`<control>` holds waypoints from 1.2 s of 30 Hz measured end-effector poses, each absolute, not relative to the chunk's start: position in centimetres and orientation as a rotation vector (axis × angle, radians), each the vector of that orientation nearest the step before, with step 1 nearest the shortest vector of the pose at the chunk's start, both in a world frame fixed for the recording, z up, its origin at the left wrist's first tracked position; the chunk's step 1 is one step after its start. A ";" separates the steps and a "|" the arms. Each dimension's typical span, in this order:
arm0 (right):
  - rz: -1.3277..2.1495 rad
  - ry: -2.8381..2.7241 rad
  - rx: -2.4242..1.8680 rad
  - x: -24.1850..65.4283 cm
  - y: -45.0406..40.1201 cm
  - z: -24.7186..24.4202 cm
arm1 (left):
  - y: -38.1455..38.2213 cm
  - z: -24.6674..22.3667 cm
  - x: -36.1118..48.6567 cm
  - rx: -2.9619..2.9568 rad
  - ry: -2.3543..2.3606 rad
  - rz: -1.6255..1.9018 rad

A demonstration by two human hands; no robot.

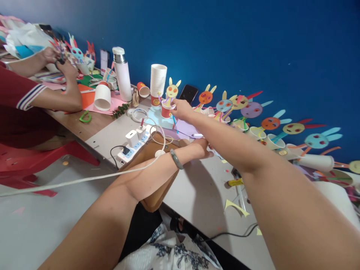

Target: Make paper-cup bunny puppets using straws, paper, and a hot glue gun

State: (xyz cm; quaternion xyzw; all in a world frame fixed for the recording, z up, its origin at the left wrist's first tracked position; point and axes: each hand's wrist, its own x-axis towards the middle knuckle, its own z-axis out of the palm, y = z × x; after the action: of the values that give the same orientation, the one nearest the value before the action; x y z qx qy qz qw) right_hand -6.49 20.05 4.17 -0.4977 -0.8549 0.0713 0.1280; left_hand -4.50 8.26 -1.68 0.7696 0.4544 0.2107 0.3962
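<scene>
My right hand [183, 110] reaches across to a red paper cup [166, 113], and its closed fingers are at the cup's right side and rim. A yellow paper rabbit head [172, 91] with two ears stands up from that cup on purple strips. My left hand [201, 149] rests low over the table beneath my right forearm, which hides most of its fingers. Purple paper [189, 129] and a pen [197, 135] lie just beyond it. A green bangle [176, 159] is on my left wrist.
Paper-rabbit cups [257, 133] line the blue wall at right. Stacked cups [158, 80], a phone [189, 93] and a thermos [122, 77] stand or lie behind. A power strip [136, 144] with cables sits by a brown tray [154, 191]. A co-worker's hands [60, 62] work at left.
</scene>
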 end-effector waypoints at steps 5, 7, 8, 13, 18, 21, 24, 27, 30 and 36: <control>0.084 -2.524 -1.251 -3.1 16.8 6.8 | 7.4 0.3 -5.1 1.984 1.220 0.407; -0.015 -2.536 -1.243 -0.8 14.6 7.5 | 7.3 0.4 -5.1 1.992 1.229 0.417; -0.072 -2.550 -1.251 0.5 13.4 7.7 | 7.2 0.4 -5.1 1.995 1.226 0.426; -0.273 -2.609 -1.246 7.6 7.2 6.8 | 7.3 -0.4 -4.9 2.032 1.226 0.477; -0.166 -2.640 -1.246 11.1 4.2 5.3 | 7.5 -1.0 -4.9 2.062 1.118 0.588; -0.186 -2.590 -1.281 10.4 5.8 6.1 | 7.1 -0.5 -5.1 2.039 1.168 0.517; -0.245 -2.469 -1.299 8.4 9.8 8.3 | 6.5 0.2 -5.4 2.047 1.192 0.467; -0.193 -2.398 -1.237 6.0 15.4 10.4 | 6.2 0.5 -5.6 2.066 1.163 0.500; -0.104 -2.395 -1.193 3.8 21.8 11.3 | 6.3 0.3 -5.7 2.071 1.131 0.497; -0.234 -2.485 -1.146 1.0 33.4 10.2 | 6.8 -0.2 -5.6 2.035 1.108 0.455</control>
State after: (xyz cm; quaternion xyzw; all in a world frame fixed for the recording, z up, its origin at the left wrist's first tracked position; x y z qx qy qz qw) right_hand 1.05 33.39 10.18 -0.4092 -0.8872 -0.0837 0.1962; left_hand -5.63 6.76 -0.20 0.7970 0.4339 0.1780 0.3805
